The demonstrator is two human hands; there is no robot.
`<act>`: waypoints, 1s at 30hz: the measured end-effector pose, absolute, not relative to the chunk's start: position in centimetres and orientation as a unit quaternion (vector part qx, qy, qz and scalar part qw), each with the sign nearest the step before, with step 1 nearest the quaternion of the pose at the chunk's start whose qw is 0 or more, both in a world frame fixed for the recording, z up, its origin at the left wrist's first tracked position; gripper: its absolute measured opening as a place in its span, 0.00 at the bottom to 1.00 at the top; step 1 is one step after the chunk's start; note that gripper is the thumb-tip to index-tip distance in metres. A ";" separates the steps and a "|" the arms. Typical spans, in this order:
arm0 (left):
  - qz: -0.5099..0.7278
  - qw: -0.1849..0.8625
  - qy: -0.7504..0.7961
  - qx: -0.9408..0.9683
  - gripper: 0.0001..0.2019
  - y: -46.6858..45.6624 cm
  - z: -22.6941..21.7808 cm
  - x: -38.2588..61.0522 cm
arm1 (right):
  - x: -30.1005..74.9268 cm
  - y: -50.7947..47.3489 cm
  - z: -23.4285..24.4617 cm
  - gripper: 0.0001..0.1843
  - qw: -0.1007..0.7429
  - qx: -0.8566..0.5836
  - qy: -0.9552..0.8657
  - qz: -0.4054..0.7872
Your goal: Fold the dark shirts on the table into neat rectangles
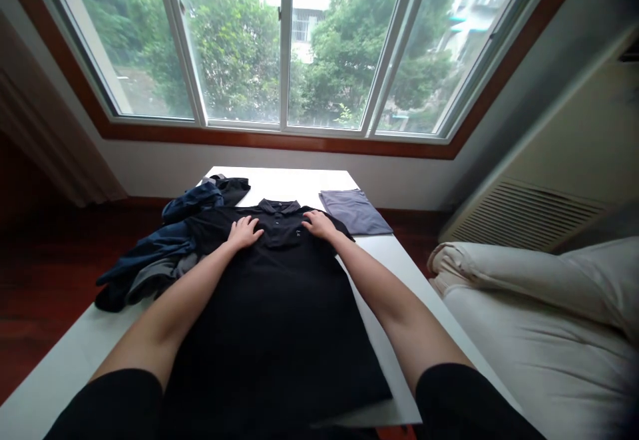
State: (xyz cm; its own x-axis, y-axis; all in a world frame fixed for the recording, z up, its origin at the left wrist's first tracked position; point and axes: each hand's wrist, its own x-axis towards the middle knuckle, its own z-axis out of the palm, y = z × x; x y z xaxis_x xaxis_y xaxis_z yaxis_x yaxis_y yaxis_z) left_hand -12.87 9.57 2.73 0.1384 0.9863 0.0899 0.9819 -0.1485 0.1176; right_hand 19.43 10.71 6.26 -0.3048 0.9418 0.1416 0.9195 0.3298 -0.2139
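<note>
A black polo shirt (289, 307) lies spread face up on the white table (424, 293), its collar (279, 206) toward the window and its hem toward me. My left hand (244, 232) rests on the chest left of the button placket, fingers spread. On the other side of the placket, my right hand (318, 224) lies on the shirt near a small light chest logo (298, 232), its fingers stretched out. Both hands are open and hold nothing. The shirt's left-hand sleeve reaches the heap of clothes beside it.
A heap of dark blue, grey and black clothes (154, 253) sits along the table's left edge. Folded grey cloth (355, 212) lies at the back right. A cream sofa (539, 320) stands right of the table; a window (284, 47) is behind it.
</note>
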 end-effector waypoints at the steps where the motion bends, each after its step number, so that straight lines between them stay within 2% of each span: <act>1: 0.077 0.014 0.649 0.757 0.33 9.5 2.1 -13.1 | 19.0 10.6 5.3 0.26 0.117 -0.574 -0.809 0.049; 7: 0.092 -0.005 0.623 0.777 0.38 8.9 0.0 -14.6 | 18.6 8.0 1.2 0.32 0.119 -0.575 -0.809 0.025; 11: 0.079 0.006 0.620 0.780 0.39 9.4 0.0 -15.3 | 21.2 7.5 2.5 0.27 0.178 -0.561 -0.809 0.010; 14: 0.073 0.016 0.632 0.771 0.40 9.7 0.4 -15.2 | 24.2 7.8 4.2 0.24 0.219 -0.642 -0.734 -0.042; 17: 0.090 0.009 0.643 0.760 0.38 9.7 0.8 -14.4 | 27.1 7.7 4.6 0.26 0.183 -0.728 -0.657 -0.064; 21: 0.125 0.001 0.624 0.772 0.34 10.0 1.2 -12.4 | 29.1 7.4 3.9 0.26 0.128 -0.765 -0.629 -0.052; 25: 0.127 0.016 0.585 0.801 0.34 10.8 1.7 -8.9 | 30.0 8.6 3.9 0.13 0.160 -0.736 -0.657 0.033; 27: 0.120 0.039 0.578 0.806 0.35 11.2 2.0 -6.8 | 30.8 9.6 4.2 0.08 0.230 -0.708 -0.658 0.115; 30: 0.093 0.080 0.590 0.798 0.39 11.8 2.3 -4.0 | 32.3 11.1 4.7 0.09 0.343 -0.668 -0.614 0.241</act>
State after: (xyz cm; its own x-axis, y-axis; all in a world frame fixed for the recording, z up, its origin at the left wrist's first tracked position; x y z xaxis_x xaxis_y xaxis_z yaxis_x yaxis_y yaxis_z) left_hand -4.00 11.76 2.31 0.2852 0.9569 0.0540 0.9269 -0.2898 0.2384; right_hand 32.26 11.13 4.69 0.1295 0.9866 0.0996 0.6555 -0.0098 -0.7551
